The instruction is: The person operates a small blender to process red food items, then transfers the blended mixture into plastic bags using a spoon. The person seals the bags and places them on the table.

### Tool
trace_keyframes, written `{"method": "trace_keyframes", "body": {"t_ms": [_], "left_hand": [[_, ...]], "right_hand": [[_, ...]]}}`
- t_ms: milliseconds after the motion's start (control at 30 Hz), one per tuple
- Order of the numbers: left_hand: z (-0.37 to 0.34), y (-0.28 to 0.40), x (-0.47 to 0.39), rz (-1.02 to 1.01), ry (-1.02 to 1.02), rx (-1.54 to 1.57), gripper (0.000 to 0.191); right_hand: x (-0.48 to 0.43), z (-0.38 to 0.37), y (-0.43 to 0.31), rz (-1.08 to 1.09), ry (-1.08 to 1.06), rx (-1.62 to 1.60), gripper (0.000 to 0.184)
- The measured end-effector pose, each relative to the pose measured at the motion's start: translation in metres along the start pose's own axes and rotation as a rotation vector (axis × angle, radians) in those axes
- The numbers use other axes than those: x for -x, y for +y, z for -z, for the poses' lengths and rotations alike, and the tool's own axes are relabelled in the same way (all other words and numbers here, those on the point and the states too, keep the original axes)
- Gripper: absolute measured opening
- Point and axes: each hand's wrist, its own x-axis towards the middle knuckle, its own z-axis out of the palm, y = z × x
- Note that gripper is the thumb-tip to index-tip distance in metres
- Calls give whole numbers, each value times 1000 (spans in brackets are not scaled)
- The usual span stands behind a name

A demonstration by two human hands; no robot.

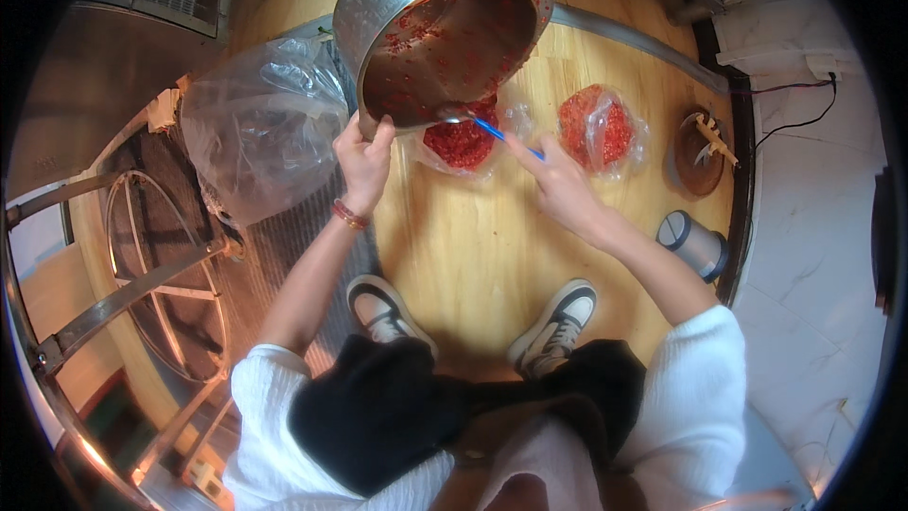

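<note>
My left hand (363, 160) grips the near rim of a large metal pot (404, 3), which is tilted with its mouth towards me. Bits of chopped red food, perhaps chili, cling to its inner wall. In my right hand (560, 184) is a spoon with a blue handle (489, 129); its metal bowl lies at the pot's lower rim. Below that rim, a clear plastic bag of the red food (461, 149) rests on the floor, partly hidden by the pot. Another clear bag of red food (599, 129) sits to its right.
A large clear plastic bag (269, 135) lies at the left by a ribbed dark mat (298, 248). At the right are a brown round object (699, 156), a grey cylindrical container (691, 245) and a cable (801, 124) by the wall. A metal rack (135, 284) stands at the left.
</note>
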Motion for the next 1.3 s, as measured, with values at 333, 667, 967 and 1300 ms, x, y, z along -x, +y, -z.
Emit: {"method": "trace_keyframes", "body": {"t_ms": [333, 667, 967, 1300], "left_hand": [[-1, 12, -2, -23, 36, -20, 14], [0, 14, -1, 21, 47, -4, 13], [7, 18, 0, 61, -9, 40, 11], [4, 31, -2, 50, -64, 52, 10]], "right_hand": [[-6, -10, -7, 146, 155, 101, 61], [13, 10, -1, 91, 175, 212, 61], [-31, 31, -30, 181, 303, 184, 55], [-99, 9, -26, 228, 402, 420, 42]]}}
